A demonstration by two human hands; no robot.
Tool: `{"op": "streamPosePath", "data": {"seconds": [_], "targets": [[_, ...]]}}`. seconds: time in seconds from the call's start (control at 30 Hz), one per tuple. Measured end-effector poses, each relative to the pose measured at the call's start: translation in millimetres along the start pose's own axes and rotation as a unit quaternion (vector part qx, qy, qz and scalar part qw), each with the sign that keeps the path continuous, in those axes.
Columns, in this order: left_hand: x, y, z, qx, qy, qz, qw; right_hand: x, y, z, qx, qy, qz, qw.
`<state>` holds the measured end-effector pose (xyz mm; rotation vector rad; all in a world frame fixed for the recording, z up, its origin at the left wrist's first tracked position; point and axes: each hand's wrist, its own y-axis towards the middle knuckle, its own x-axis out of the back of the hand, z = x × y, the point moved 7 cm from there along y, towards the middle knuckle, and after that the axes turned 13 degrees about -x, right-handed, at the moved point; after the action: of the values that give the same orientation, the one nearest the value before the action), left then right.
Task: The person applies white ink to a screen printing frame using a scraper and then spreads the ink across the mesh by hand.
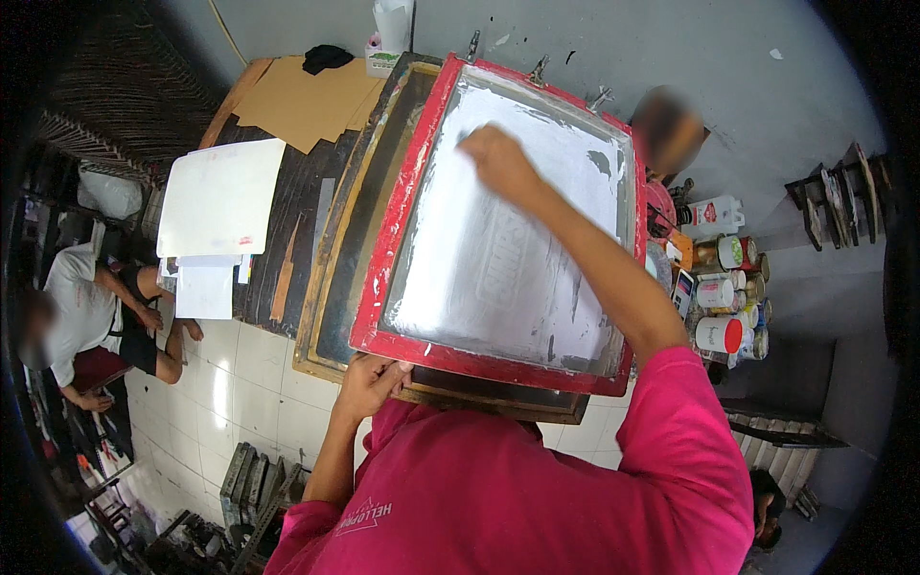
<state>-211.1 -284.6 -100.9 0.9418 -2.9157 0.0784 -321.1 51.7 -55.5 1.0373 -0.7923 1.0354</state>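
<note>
A red-framed printing screen (369, 292) lies tilted before me, its pale mesh (441, 268) smeared with grey near the edges and bearing a faint lettered shape. Below its near left corner, my left hand (372, 385) has its fingers closed on the frame's near edge. My right hand (500, 163) is over the upper left of the mesh, curled closed and blurred by motion. Whatever it may hold is hidden beneath the fingers. Under the red one sits a second, wooden-framed screen (326, 278). Metal clamps (539, 71) stand along the red frame's far edge.
Left of the screens, a dark table (305, 182) carries white sheets (218, 196), brown cardboard (302, 101) and a black cloth (328, 58). Paint tubs (719, 333) and a white jug (716, 216) crowd the right. Another person (91, 307) sits at the far left. Frames (251, 484) stand on the floor.
</note>
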Motion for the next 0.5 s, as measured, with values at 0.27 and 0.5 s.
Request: {"op": "streamPosePath", "data": {"seconds": [0.27, 0.5], "targets": [[0.3, -6.1, 4.7, 0.004, -0.033, -0.005, 0.999, 41.0, -43.4, -51.9, -0.041, 0.019, -0.009, 0.999], [2.4, -4.5, 4.9, 0.001, -0.022, 0.006, 1.0, 22.8, -110.6, 49.3, 0.071, 0.111, 0.015, 0.991]]}}
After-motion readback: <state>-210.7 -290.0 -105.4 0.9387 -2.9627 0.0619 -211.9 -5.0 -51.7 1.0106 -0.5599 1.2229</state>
